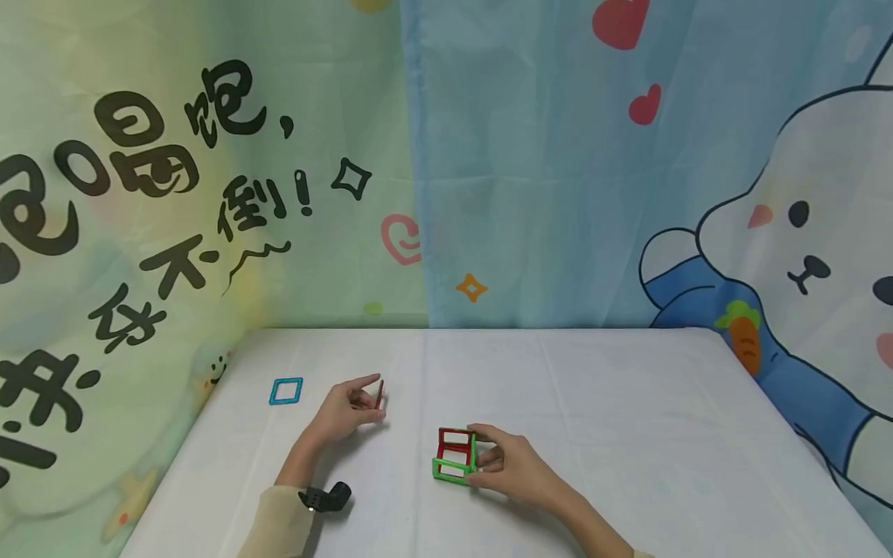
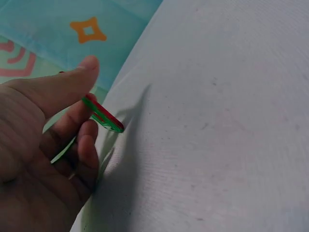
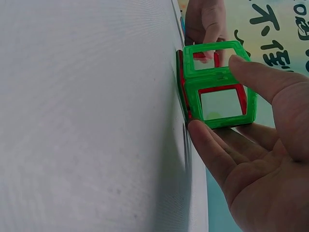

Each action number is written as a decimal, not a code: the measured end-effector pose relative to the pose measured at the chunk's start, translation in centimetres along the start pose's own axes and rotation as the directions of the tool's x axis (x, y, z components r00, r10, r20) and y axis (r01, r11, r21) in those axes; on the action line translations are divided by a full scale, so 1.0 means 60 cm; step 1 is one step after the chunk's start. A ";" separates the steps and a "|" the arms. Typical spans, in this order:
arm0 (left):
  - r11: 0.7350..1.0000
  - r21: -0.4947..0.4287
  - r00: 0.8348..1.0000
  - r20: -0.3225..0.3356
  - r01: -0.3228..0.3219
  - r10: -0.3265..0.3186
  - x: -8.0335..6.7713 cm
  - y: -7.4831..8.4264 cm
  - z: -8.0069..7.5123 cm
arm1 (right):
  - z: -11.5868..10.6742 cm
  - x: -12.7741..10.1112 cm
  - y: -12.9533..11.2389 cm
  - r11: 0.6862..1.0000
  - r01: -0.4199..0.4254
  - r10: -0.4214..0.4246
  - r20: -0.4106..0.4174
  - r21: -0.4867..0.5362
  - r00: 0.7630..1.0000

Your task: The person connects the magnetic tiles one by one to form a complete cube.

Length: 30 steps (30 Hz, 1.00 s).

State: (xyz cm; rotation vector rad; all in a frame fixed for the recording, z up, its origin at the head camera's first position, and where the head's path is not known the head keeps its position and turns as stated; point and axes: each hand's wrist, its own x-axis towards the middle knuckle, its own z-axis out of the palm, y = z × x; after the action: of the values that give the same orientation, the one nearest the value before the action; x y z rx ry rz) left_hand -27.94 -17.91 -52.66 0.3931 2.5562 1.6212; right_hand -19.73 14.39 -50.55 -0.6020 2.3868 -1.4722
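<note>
My left hand (image 1: 346,408) pinches a thin red magnetic tile (image 1: 380,395), seen nearly edge-on above the white table. Green shows along the red edge (image 2: 107,116) in the left wrist view; whether this is a second tile I cannot tell. To the right, my right hand (image 1: 518,466) grips a small box-like build of red and green square-frame magnetic tiles (image 1: 453,464) by its right side. Green frames (image 3: 219,75) face the right wrist camera, with the thumb on one and fingers beneath. The build sits at the table surface, apart from the left hand.
A blue square-frame tile (image 1: 273,392) lies flat on the white table (image 1: 628,418), left of my left hand. Printed curtains (image 1: 530,194) hang behind and beside the table. A black device (image 1: 325,498) is strapped to my left wrist.
</note>
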 end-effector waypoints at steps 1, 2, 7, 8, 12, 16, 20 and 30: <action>1.000 -0.005 1.000 0.017 -0.004 0.004 0.001 -0.001 -0.001 | 0.000 0.000 0.000 1.000 -0.001 0.001 0.000 0.003 1.000; 1.000 -0.004 1.000 0.030 -0.009 0.009 0.003 -0.001 -0.001 | 0.001 0.000 0.000 1.000 -0.001 0.001 0.000 0.003 1.000; 1.000 0.004 0.999 0.035 0.020 -0.020 0.005 0.001 0.000 | 0.002 0.002 -0.002 1.000 -0.007 0.007 0.009 0.006 1.000; 1.000 0.008 0.999 0.025 0.024 -0.024 0.004 0.002 0.002 | 0.001 0.002 -0.002 1.000 -0.006 0.006 0.013 0.004 1.000; 1.000 0.004 1.000 -0.017 0.024 -0.024 -0.006 0.014 0.011 | -0.002 0.001 -0.003 1.000 0.002 -0.002 0.025 -0.001 1.000; 0.998 -0.054 1.000 0.007 -0.028 0.028 -0.019 0.030 0.026 | -0.007 0.001 -0.004 1.000 0.008 -0.007 0.031 -0.008 0.999; 0.990 -0.120 0.993 0.085 -0.069 0.080 -0.033 0.045 0.044 | -0.011 0.001 -0.006 1.000 0.021 -0.020 0.028 -0.016 0.999; 0.975 -0.214 0.983 0.157 -0.058 0.093 -0.058 0.081 0.084 | -0.009 0.005 -0.002 0.996 0.083 -0.085 0.039 0.041 0.996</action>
State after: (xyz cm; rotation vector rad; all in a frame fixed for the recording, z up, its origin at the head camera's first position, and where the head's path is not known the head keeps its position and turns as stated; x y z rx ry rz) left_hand -22.68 -12.45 -50.66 0.5854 2.2495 1.7788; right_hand -20.19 14.65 -50.19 -0.7242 2.3230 -1.5222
